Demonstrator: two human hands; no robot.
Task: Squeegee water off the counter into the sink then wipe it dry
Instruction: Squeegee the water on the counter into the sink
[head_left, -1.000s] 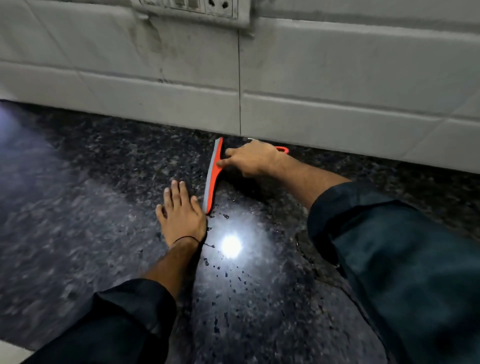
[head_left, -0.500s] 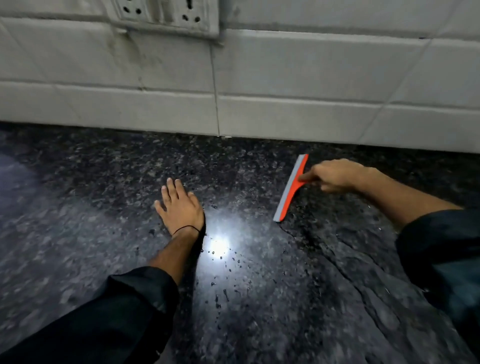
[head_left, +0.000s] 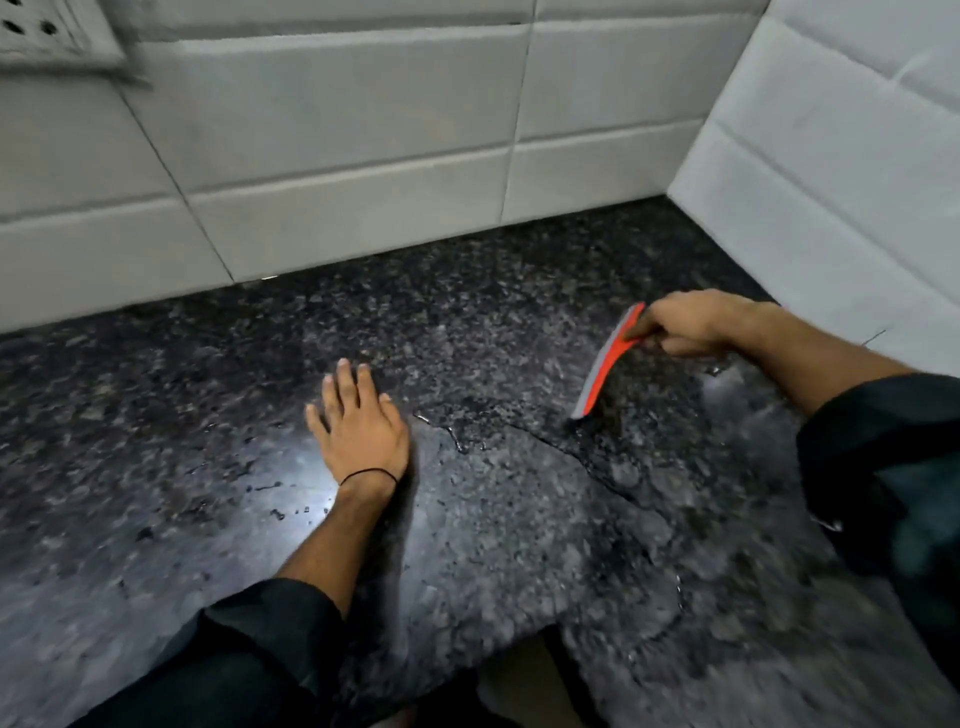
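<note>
A home kitchen: a dark speckled granite counter (head_left: 467, 519) meets white tiled walls (head_left: 363, 156) at a corner, with a wall socket plate (head_left: 47, 36) above.

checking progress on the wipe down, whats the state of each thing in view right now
squeegee: gripped, blade edge down on the counter
right hand: closed on the squeegee handle
left hand: open, flat on the counter
counter: wet, with streaks and droplets
wall socket: nothing plugged in

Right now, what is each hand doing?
Left hand: open, flat on the counter, holding nothing.
Right hand: closed on the squeegee.
</note>
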